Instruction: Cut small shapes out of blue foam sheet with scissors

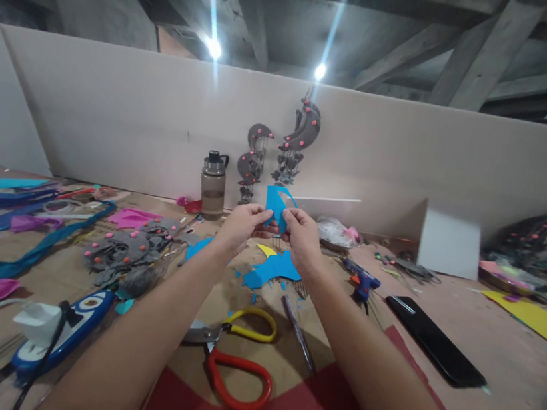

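Both my hands are raised in front of me over the table, pinching one blue felt piece point(274, 200) between them. My left hand point(246, 225) grips its left lower edge, and my right hand point(301, 233) its right side, where a thin curved strip stands out. Below them lie more blue felt cutouts point(275, 270) with small scraps and a bit of yellow felt point(266, 251). Nearer to me, scissors point(233, 354) with one yellow and one red handle rest open on the cardboard. A pen-like stick point(297, 332) lies right of the scissors.
A bottle point(212, 187) stands behind my left hand. On the right are a glue gun point(363, 281), a black phone point(434, 340) and yellow felt point(535, 321). A power strip point(67, 339) with cables, grey felt pieces point(131, 247) and blue strips point(18, 269) lie left. Moon-shaped hangings point(307, 125) hang behind.
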The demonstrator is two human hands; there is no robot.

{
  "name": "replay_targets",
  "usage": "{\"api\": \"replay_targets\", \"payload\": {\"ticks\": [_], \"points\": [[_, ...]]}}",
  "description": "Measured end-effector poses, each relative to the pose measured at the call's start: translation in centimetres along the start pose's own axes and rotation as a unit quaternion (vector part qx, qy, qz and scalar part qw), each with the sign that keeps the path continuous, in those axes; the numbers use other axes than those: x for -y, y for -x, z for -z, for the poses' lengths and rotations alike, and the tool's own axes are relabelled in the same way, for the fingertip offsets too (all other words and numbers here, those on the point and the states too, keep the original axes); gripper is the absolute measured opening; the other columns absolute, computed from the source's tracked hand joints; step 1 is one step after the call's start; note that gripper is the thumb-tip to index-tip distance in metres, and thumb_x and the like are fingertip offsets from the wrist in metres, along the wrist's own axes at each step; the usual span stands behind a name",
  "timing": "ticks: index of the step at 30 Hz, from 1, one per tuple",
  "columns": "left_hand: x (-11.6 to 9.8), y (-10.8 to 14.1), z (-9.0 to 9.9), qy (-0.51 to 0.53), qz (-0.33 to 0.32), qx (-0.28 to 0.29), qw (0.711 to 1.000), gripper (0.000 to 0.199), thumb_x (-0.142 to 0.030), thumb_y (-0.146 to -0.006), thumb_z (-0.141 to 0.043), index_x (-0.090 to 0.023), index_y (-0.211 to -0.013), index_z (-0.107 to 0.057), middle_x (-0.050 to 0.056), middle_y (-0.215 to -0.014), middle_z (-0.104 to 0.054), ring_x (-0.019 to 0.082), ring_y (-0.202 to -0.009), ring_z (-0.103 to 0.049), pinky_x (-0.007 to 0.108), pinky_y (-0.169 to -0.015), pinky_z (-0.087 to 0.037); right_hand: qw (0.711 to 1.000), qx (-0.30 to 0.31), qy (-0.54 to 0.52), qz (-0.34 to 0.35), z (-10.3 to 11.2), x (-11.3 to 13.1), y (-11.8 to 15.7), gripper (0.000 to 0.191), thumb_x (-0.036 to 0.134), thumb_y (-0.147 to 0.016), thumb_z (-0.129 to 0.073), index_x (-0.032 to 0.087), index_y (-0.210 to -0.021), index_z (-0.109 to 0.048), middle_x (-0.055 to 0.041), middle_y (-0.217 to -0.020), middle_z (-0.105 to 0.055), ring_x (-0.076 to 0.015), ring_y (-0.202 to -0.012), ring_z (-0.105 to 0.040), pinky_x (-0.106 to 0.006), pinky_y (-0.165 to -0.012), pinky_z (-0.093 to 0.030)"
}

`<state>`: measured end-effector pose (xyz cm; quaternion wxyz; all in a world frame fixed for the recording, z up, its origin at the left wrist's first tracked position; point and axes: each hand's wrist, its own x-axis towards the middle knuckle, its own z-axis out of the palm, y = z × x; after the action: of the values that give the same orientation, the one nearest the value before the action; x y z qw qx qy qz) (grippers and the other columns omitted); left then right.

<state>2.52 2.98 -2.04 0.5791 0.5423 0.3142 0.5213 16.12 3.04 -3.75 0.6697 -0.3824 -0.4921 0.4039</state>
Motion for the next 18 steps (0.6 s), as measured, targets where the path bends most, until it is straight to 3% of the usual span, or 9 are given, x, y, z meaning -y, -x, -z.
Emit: {"api": "replay_targets", "payload": {"ticks": [7,11,18], "points": [[0.46,-0.37,0.05,0.017,-0.008,0.024,1.0,0.025,-0.034,-0.075,-0.077,-0.012,-0.076,-0.063,0.005,-0.072,-0.068,0.014,-0.064,-0.067,0.023,-0.055,-0.053,1.0,-0.017,-0.009,0.002,-0.1,0.32,0.44,0.032,0.046,-0.063,-0.074,0.018,-0.068,-0.057,0.0064,-0.055,-0.043,-0.0073,-0.049,-0.037,-0.022,-0.043,-0.028],[0.77,-0.51,0.08,0.006,-0.024,0.001,1.0,0.026,-0.03,-0.07,-0.08,-0.011,-0.078,-0.065,0.004,-0.071,-0.068,0.014,-0.063,-0.066,0.023,-0.056,-0.052,1.0,-0.003,-0.024,-0.003,-0.23,0.45,0.72,0.035,0.047,-0.063,-0.076,0.019,-0.068,-0.057,0.006,-0.056,-0.044,-0.0078,-0.05,-0.037,-0.022,-0.044,-0.029],[0.45,-0.42,0.06,0.005,-0.025,-0.019,0.999,0.024,-0.031,-0.072,-0.078,-0.01,-0.076,-0.066,0.006,-0.072,-0.07,0.013,-0.062,-0.066,0.023,-0.055,-0.051,0.995,0.045,-0.085,-0.026,0.12,0.77,0.51,0.047,0.064,-0.064,-0.071,0.019,-0.074,-0.059,0.003,-0.06,-0.05,-0.0096,-0.052,-0.041,-0.023,-0.044,-0.029]]}}
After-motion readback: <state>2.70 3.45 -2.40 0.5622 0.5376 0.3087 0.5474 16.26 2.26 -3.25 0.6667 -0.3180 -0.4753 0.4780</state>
